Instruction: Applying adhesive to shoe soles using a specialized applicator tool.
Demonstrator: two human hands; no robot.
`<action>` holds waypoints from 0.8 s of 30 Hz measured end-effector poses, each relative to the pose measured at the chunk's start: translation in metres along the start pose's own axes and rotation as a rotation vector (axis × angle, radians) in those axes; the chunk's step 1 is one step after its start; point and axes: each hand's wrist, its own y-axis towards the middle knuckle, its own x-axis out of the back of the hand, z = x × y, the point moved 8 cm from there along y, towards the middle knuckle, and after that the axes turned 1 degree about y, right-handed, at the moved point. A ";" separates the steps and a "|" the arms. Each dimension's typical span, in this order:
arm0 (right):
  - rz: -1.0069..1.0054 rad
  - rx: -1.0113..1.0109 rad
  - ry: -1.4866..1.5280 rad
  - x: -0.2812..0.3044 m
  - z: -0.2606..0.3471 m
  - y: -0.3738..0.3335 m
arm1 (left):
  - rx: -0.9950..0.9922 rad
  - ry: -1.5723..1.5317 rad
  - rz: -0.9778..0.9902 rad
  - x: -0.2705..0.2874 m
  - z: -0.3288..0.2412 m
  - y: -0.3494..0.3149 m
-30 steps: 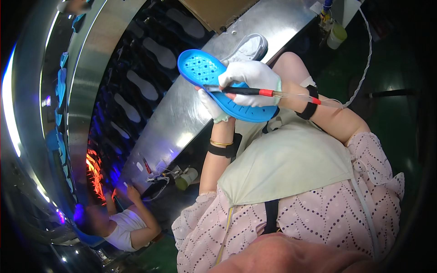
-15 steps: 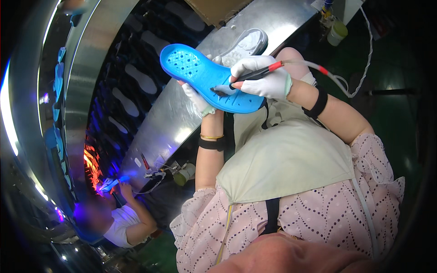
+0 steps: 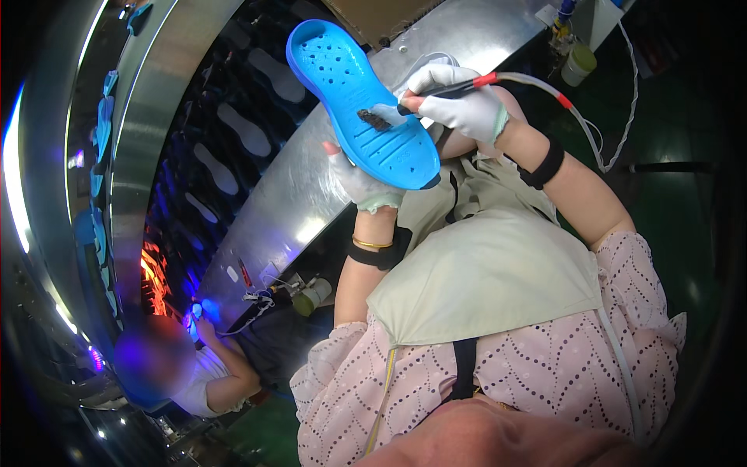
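A bright blue shoe sole (image 3: 362,97) with a raised rim, small holes and grooves is held up, tilted, over the metal bench. My left hand (image 3: 362,177), in a white glove with bare fingertips, grips the sole from beneath, thumb at its edge. My right hand (image 3: 455,101), gloved the same way, is closed around a brush (image 3: 381,115) with a pale ferrule and dark bristles. A red-marked hose (image 3: 529,82) runs from its black handle. The bristles touch the middle of the sole's inner face. Behind my right hand, a pale shoe (image 3: 426,66) is partly hidden.
The shiny metal bench (image 3: 292,198) runs diagonally beside a dark rack or conveyor holding pale insole-shaped pieces (image 3: 243,130). A green-lidded container (image 3: 577,64) hangs at the upper right. At the lower left, a co-worker (image 3: 222,373) works under blue light near an orange glow.
The sole has swung more upright, its holed end moving up. My left hand has shifted right and down along it. The brush still touches the sole's middle.
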 end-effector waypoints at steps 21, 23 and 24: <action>0.054 0.197 -0.030 -0.033 0.004 -0.028 | 0.007 -0.116 0.177 -0.004 -0.022 0.020; 0.100 0.306 -0.171 -0.038 0.013 -0.030 | 0.022 -0.114 0.161 -0.003 -0.025 0.021; 0.160 0.332 -0.211 -0.044 0.015 -0.034 | 0.045 -0.111 0.151 -0.002 -0.024 0.022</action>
